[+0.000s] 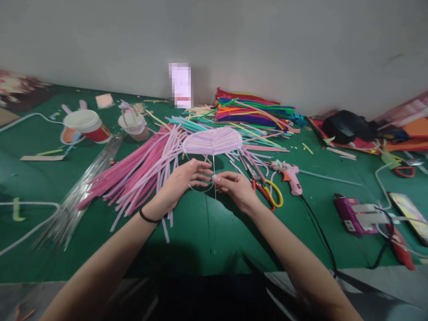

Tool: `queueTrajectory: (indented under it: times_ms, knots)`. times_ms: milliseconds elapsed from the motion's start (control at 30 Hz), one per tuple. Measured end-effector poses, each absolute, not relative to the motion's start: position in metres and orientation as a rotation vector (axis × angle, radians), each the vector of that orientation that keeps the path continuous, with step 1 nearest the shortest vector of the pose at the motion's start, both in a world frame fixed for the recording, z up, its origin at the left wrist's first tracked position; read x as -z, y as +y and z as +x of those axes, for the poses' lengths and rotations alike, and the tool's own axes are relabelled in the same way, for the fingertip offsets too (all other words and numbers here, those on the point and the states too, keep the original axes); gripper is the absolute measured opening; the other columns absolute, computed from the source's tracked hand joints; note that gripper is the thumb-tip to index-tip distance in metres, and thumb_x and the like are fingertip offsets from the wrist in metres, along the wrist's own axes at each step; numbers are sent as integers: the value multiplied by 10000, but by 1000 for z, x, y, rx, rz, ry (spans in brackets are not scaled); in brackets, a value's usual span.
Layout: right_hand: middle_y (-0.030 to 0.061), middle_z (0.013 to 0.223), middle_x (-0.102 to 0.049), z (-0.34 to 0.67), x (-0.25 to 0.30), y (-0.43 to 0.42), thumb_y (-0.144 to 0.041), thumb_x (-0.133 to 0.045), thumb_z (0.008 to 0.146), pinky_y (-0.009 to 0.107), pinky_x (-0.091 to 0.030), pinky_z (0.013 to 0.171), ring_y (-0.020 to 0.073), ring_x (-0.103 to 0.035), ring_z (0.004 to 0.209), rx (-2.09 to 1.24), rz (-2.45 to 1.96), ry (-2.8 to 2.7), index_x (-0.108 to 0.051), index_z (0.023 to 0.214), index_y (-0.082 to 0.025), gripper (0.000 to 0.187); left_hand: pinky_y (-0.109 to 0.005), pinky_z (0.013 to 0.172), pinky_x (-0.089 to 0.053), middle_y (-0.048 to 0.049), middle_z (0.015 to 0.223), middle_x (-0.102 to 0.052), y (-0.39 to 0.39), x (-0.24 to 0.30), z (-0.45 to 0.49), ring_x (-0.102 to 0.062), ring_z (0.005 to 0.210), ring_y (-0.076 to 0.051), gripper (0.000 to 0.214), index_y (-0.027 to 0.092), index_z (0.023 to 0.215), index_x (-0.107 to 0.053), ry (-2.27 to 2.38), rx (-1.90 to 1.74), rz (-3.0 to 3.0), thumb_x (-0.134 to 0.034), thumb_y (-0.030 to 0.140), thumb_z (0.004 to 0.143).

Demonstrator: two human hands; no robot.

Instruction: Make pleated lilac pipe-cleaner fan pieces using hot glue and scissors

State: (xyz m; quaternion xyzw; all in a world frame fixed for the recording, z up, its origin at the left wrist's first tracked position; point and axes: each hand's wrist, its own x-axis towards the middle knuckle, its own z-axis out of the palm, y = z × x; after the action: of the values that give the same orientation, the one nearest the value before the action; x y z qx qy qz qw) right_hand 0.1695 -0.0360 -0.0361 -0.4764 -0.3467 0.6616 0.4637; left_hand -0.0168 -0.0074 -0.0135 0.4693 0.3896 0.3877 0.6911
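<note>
My right hand pinches a thin metal wire between thumb and fingertips. That wire runs up to the middle of a lilac fan-like piece made of pipe cleaners. A second thin wire curves down from the piece's left side and bends round toward my right fingertips. My left hand, with a black band at the wrist, is beside this curve with its fingers stretched out and apart. Pink and lilac pipe cleaners lie spread to the left, partly behind my left hand.
Scissors and a pink glue gun lie right of my right hand. Farther back is a pile of coloured pipe cleaners. Silver wires, a paper cup and a smaller cup are left. A purple power strip sits right.
</note>
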Motion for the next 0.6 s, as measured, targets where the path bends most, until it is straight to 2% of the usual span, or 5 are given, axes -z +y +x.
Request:
queueTrajectory:
  times_ms: [67,200,333,400,600]
  knots:
    - [5,722,-703,170,35,-34,-385,-878,614,242,-460,597,112,-614,658,-1581,-1132,-792,-760,762,-214,255,-355,800,-571,-150,1091,-716,-10,16,-14,-711,921,-250,614,133,1065,-675,789,-851,977,-528,686,845]
    - [0,732,-687,172,33,-29,-402,-874,610,248,-446,588,126,-612,686,-1447,-1121,-740,-748,758,-225,263,-351,754,-575,-180,1059,-739,-22,19,-5,-745,852,-262,573,133,1220,-590,768,-593,1086,-689,533,822]
    - [-7,773,-674,171,31,-28,-395,-865,621,245,-426,567,106,-555,655,-1376,-1110,-758,-750,775,-240,248,-226,471,-493,-80,782,-754,-37,20,4,-691,503,-165,483,173,1302,-555,773,-501,1241,-529,493,941]
    - [-11,753,-660,170,30,-29,-382,-859,633,245,-424,570,103,-544,652,-1400,-1075,-752,-747,764,-238,225,-203,402,-432,-30,682,-724,-41,20,6,-620,390,-126,438,190,1285,-592,837,-534,1365,-468,469,970]
    - [-7,728,-621,166,27,-32,-383,-852,647,259,-472,632,108,-529,664,-1392,-1060,-726,-742,757,-218,227,-213,469,-482,9,621,-694,-42,20,6,-578,367,-99,327,205,1168,-676,1016,-630,1645,-489,381,965]
